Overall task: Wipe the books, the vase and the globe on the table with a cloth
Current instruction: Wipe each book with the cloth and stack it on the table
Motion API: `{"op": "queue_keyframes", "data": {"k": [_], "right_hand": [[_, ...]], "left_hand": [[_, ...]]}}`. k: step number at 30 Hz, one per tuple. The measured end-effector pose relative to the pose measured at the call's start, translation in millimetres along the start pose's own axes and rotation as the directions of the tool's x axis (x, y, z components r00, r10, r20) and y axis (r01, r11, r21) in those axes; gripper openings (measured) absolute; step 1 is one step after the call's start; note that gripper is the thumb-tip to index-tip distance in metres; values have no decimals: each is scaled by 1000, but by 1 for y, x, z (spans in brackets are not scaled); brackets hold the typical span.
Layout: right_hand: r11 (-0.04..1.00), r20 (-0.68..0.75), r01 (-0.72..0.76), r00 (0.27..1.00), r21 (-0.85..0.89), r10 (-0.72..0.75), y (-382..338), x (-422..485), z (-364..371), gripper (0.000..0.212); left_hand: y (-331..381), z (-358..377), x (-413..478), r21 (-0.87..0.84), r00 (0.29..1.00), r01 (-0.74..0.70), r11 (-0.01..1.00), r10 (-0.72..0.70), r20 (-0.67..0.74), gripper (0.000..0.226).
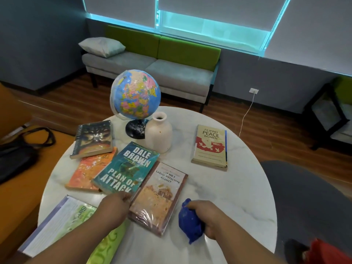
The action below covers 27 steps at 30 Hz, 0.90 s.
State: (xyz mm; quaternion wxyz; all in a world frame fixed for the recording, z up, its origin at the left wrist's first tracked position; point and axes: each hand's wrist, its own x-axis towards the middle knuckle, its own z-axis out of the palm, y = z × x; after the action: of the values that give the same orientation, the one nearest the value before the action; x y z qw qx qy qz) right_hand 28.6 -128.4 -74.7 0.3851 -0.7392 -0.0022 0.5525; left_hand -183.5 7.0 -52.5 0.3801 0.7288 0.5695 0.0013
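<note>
Books (160, 195) lie scattered on the white desk (228, 197) near the globe (136, 92) and vase (159, 133); head view, I record my right hand (211, 216) clenched round a bunched blue cloth (189, 221), left hand (114, 208) touching the near edge of the teal book (127, 168), grip undeterminable.

right hand (208, 216) clutching blue cloth (189, 222), left hand (114, 206) at teal book (127, 168) corner

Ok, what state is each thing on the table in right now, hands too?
Globe, standing upright.
Vase, upright, beside the globe.
Plan of Attack book, closed, overlapping the orange book.
Filipino Peace Women book, closed, flat, apart from the others.
Blue cloth, bunched in the right hand.
Left hand, touching Plan of Attack's near edge.
</note>
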Motion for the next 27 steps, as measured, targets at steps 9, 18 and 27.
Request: {"op": "queue_keyframes", "data": {"k": [9, 18, 27], "right_hand": [[987, 90, 83, 993, -141, -71, 9, -16, 18, 22], [952, 58, 143, 990, -271, -132, 14, -33, -12, 19], [771, -128, 311, 884, -555, -449, 8, -39, -56, 39]], "left_hand": [[-1, 11, -16, -22, 997, -38, 999, 40, 63, 41], [9, 24, -17, -70, 967, -60, 996, 76, 243, 54], [17, 47, -27, 156, 916, -367, 917, 328, 231, 66]]}}
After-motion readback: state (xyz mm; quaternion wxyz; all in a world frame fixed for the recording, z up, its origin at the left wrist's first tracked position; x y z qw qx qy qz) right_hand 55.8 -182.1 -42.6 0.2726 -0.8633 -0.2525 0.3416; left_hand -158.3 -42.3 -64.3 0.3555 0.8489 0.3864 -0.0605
